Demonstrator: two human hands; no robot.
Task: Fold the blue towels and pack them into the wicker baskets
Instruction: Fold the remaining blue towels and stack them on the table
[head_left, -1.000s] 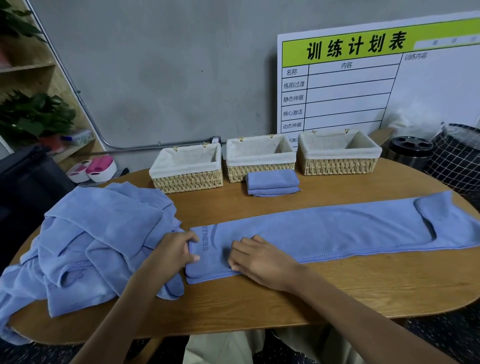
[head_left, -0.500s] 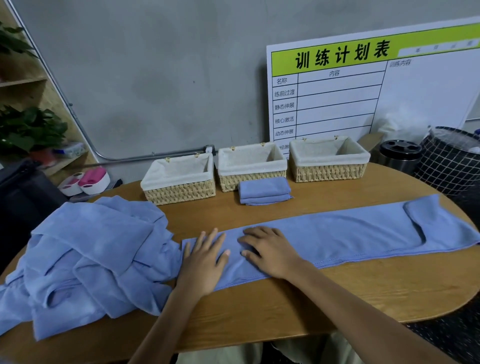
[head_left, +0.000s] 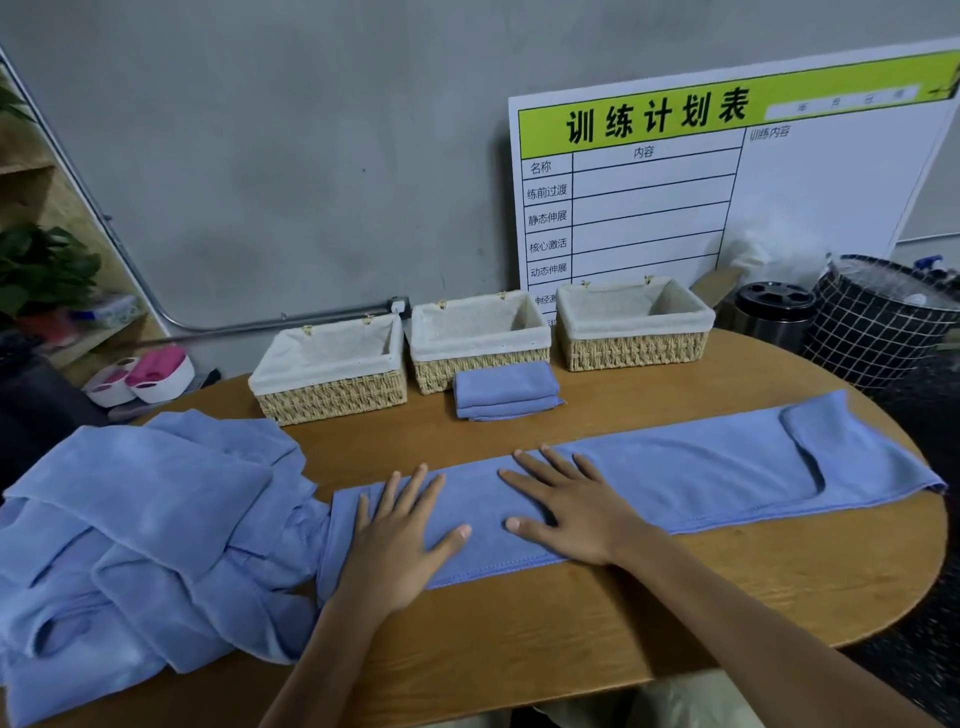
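Note:
A long blue towel (head_left: 701, 467), folded into a narrow strip, lies across the wooden table (head_left: 571, 623) from left to right; its right end is doubled back. My left hand (head_left: 400, 535) presses flat on the strip's left end with fingers spread. My right hand (head_left: 566, 504) lies flat on the strip just to the right of it. A heap of loose blue towels (head_left: 145, 530) covers the table's left side. One folded blue towel (head_left: 506, 389) sits in front of the middle wicker basket (head_left: 478, 338). The left basket (head_left: 332, 371) and right basket (head_left: 634, 325) stand beside it, all white-lined and holding nothing.
A white planning board (head_left: 727, 197) leans on the grey wall behind the baskets. A black bin (head_left: 774, 312) and a grid-patterned hamper (head_left: 883, 322) stand past the table's right edge. Shelves with a plant (head_left: 41, 270) and white-pink bowls (head_left: 150, 371) are at left.
Both hands went from gripping the towel's left end with curled fingers to lying flat and spread on it. The right hand slid a little to the right along the strip.

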